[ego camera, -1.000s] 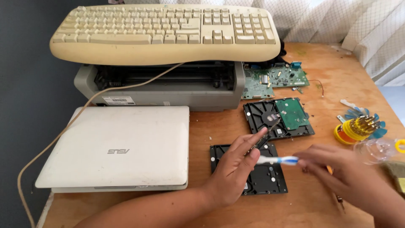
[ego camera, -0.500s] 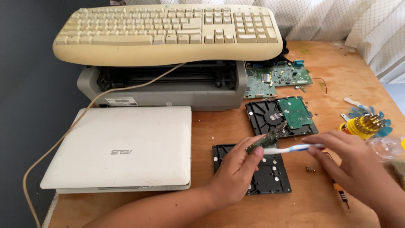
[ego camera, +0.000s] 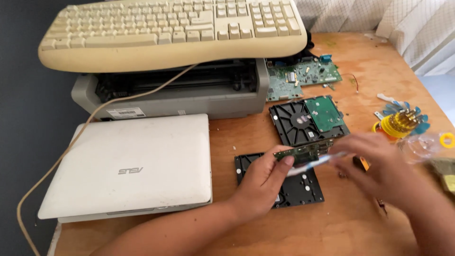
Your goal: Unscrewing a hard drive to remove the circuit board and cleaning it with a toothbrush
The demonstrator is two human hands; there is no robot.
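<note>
My left hand (ego camera: 263, 182) pinches a small green circuit board (ego camera: 303, 153) by its left end, lifted edge-on above a black hard drive body (ego camera: 298, 189) lying on the wooden table. My right hand (ego camera: 379, 168), blurred by motion, holds a white and blue brush (ego camera: 315, 162) whose head lies against the board's underside. A second black hard drive (ego camera: 308, 121) with its green board still on it lies just behind.
A closed white laptop (ego camera: 132, 163) sits at the left. Behind it a grey printer (ego camera: 170, 92) carries a beige keyboard (ego camera: 170, 28). A loose green circuit board (ego camera: 303, 76) lies at the back. A yellow and blue screwdriver bit set (ego camera: 400, 122) and clear plastic (ego camera: 422, 147) lie at the right.
The small board has been raised and tilted onto its edge in my left hand. My right hand has moved the brush along it and is now blurred.
</note>
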